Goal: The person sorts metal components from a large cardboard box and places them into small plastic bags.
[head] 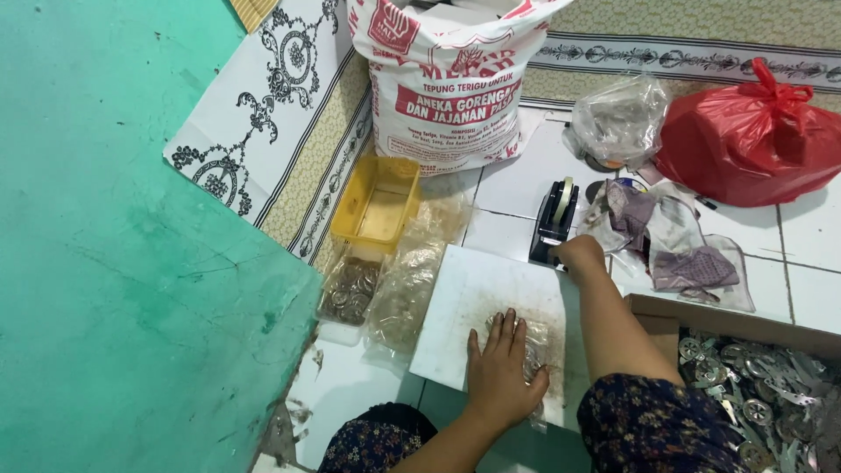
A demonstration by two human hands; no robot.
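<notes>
My left hand (501, 363) lies flat, fingers together, on a small clear plastic bag (533, 349) of metal pieces that rests on a white board (473, 298) on the tiled floor. My right hand (579, 255) reaches forward with fingers curled at the base of a black tape dispenser (554, 219) just beyond the board. Whether it grips tape or the dispenser is hidden.
A yellow plastic tray (378, 203) and clear bags of metal discs (350, 289) lie left of the board. A large printed flour sack (447, 83) stands behind. A red plastic bag (749, 140), a clear bag (620, 118), and a cardboard box of metal parts (762, 394) sit right. A green wall (114, 263) is left.
</notes>
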